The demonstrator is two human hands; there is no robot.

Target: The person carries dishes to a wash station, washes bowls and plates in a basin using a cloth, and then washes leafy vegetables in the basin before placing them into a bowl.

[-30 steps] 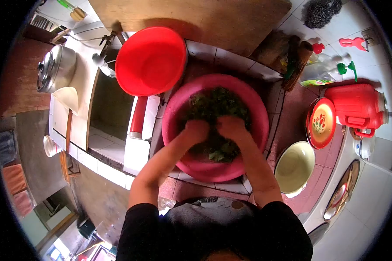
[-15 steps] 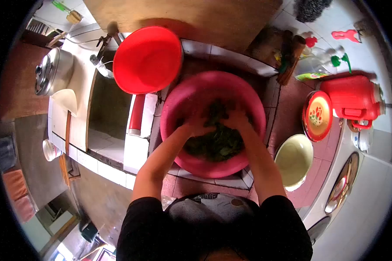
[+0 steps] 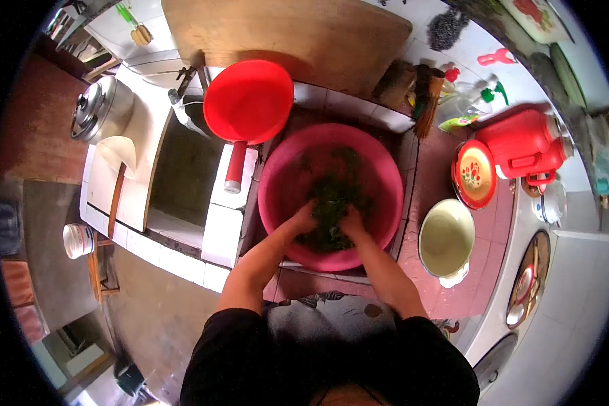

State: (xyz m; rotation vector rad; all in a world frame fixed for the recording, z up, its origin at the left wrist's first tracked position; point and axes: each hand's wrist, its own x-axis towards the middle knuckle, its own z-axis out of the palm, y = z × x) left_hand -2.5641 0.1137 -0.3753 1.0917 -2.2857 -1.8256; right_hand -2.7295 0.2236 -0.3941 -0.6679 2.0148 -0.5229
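A large pink plastic basin [image 3: 269, 177] sits in front of me with dark green leafy greens [image 3: 335, 196] in it, apparently in water. My left hand [image 3: 306, 217] is on the near left side of the greens, its fingers curled into them. On the near right side, my right hand [image 3: 350, 222] grips into the same bunch, close to the left one. The leaves and shadow partly hide the fingertips of both hands.
Left of the basin, a red water dipper [image 3: 247, 101] lies over the edge of a tiled sink [image 3: 186, 172]. To the right stand a cream enamel pot [image 3: 446, 238], a patterned enamel plate [image 3: 475, 174] and red thermoses [image 3: 521, 139]. A wooden board [image 3: 284, 40] leans behind.
Both hands have drawn nearer to me and closer together, pulling the greens toward the basin's middle and near side. The fingers were spread wider before. The camera view has shifted slightly.
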